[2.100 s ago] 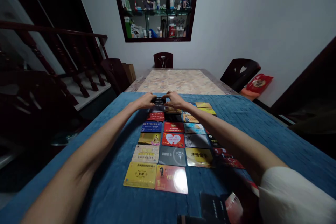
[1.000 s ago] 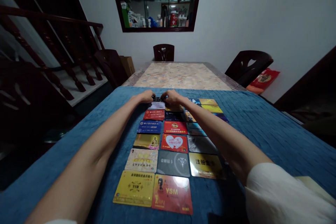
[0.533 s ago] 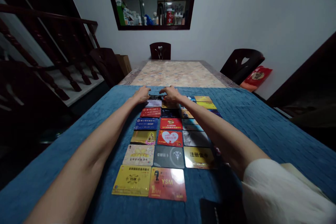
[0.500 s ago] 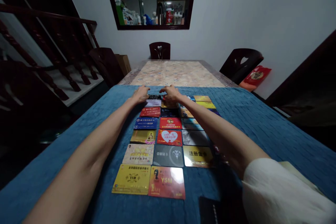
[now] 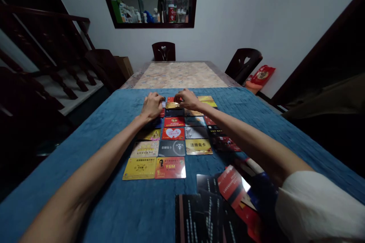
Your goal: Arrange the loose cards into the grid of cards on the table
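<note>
Since the earlier frame, your left hand point(image 5: 153, 105) has come in over the left column of cards, and now hides much of the blue card point(image 5: 157, 123) and the red one above it, which both showed clearly before. Your view has swung too, so the loose pile point(image 5: 196, 216) at the lower right shows far more fully.

In the head view, your left hand lies at the far end of that column, its fingers bent toward the right; you cannot tell from here whether they are closed on a card. Your right hand point(image 5: 187, 100) is just beside it, at the far end of the second column, fingers curled down near the striped gold card point(image 5: 172, 105); whether they grip anything is too small to tell.

The cards lie in rows and columns on a blue cloth point(image 5: 108, 136) that covers the near part of the counter point(image 5: 182, 74). Nearest you in the layout are the yellow YSM card point(image 5: 139, 168) and, right beside it, the red YSM card point(image 5: 170, 167). Behind them you have the grey card point(image 5: 171, 148), with the gold card point(image 5: 199, 146) to its right, and the heart card point(image 5: 173, 133) beyond the grey one. Black and red cards overlap in the pile, partly below your right arm.
</note>
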Tool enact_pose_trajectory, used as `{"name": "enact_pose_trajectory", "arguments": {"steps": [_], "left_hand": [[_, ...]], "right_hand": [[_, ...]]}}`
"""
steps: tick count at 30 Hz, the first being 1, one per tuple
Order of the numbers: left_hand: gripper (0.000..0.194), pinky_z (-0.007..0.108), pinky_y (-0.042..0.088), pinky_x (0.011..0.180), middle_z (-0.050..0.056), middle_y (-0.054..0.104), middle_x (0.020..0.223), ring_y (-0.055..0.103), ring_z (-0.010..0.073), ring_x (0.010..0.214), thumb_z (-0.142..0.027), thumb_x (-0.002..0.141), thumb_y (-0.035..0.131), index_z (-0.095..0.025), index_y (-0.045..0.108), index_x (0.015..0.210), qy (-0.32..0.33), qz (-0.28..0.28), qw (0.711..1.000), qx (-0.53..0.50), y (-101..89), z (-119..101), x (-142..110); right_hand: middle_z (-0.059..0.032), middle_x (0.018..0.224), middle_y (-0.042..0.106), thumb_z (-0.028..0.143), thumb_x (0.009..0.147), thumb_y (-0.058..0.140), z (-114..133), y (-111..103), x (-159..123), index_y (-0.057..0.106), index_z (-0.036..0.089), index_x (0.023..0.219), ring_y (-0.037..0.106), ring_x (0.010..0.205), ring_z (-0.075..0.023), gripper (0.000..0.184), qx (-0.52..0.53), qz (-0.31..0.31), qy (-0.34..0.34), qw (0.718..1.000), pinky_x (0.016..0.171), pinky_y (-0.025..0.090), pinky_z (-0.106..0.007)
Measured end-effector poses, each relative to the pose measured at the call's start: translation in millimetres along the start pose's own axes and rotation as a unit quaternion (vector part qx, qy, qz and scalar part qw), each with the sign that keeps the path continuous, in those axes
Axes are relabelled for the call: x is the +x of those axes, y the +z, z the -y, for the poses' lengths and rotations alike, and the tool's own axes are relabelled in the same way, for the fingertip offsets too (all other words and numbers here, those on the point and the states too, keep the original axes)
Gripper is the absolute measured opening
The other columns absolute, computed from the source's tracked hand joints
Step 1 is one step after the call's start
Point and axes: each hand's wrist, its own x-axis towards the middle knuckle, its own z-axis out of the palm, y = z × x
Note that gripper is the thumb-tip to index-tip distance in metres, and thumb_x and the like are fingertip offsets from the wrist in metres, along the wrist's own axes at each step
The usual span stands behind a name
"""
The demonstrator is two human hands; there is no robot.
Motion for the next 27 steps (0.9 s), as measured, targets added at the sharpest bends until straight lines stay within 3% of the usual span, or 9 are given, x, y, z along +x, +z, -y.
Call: {"name": "enact_pose_trajectory", "arguments": {"steps": [4, 11, 16, 21, 27], "left_hand": [[0.031, 0.041, 0.047, 0.090, 0.012, 0.066, 0.105, 0.056, 0.0279, 0.104, -0.014, 0.088, 0.047, -0.015, 0.073, 0.104, 0.037, -0.013, 0.999, -0.035, -2.1, -25.1, -26.1], [0.028, 0.041, 0.045, 0.085, 0.010, 0.065, 0.098, 0.055, 0.0267, 0.098, -0.010, 0.087, 0.049, -0.016, 0.073, 0.100, 0.104, -0.026, 0.991, -0.086, -9.4, -70.2, -69.6], [0.026, 0.041, 0.045, 0.083, 0.009, 0.066, 0.099, 0.054, 0.0263, 0.098, -0.010, 0.088, 0.050, -0.017, 0.071, 0.102, 0.142, 0.008, 0.984, -0.105, -21.4, -104.3, -102.9], [0.019, 0.043, 0.045, 0.087, 0.009, 0.066, 0.100, 0.054, 0.0264, 0.101, -0.014, 0.090, 0.053, -0.016, 0.070, 0.099, 0.195, 0.058, 0.970, -0.132, -32.3, -141.9, -139.9], [0.021, 0.048, 0.044, 0.091, 0.011, 0.067, 0.102, 0.054, 0.0282, 0.104, -0.029, 0.095, 0.053, -0.015, 0.069, 0.101, 0.232, 0.104, 0.956, -0.146, -42.9, -180.0, -173.0]], "right_hand": [[-0.0061, 0.105, 0.073, 0.018, 0.090, 0.054, -1.0, -8.9, -31.8, 0.075, 0.020, 0.102, 0.054, 0.100, -0.0232, 0.025, 0.006, -0.016, -0.014, 1.000, 0.080, 0.034, -0.029], [-0.0052, 0.086, 0.072, 0.014, 0.089, 0.055, -4.5, -15.2, -92.7, 0.072, 0.016, 0.086, 0.054, 0.078, -0.0174, 0.018, 0.073, -0.072, -0.101, 0.990, 0.084, 0.032, -0.032], [-0.0059, 0.086, 0.072, 0.016, 0.091, 0.056, -3.0, -18.0, -146.8, 0.072, 0.017, 0.086, 0.055, 0.080, -0.0182, 0.017, 0.099, -0.089, -0.129, 0.983, 0.086, 0.035, -0.035], [-0.0071, 0.087, 0.069, 0.019, 0.092, 0.057, -0.9, -22.0, -206.2, 0.072, 0.019, 0.091, 0.052, 0.090, -0.0225, 0.015, 0.085, -0.081, -0.107, 0.987, 0.083, 0.038, -0.036], [-0.0078, 0.092, 0.070, 0.027, 0.094, 0.058, 3.5, -32.0, -259.6, 0.071, 0.021, 0.096, 0.052, 0.094, -0.0236, 0.015, 0.122, -0.044, -0.108, 0.986, 0.087, 0.042, -0.040]]}}
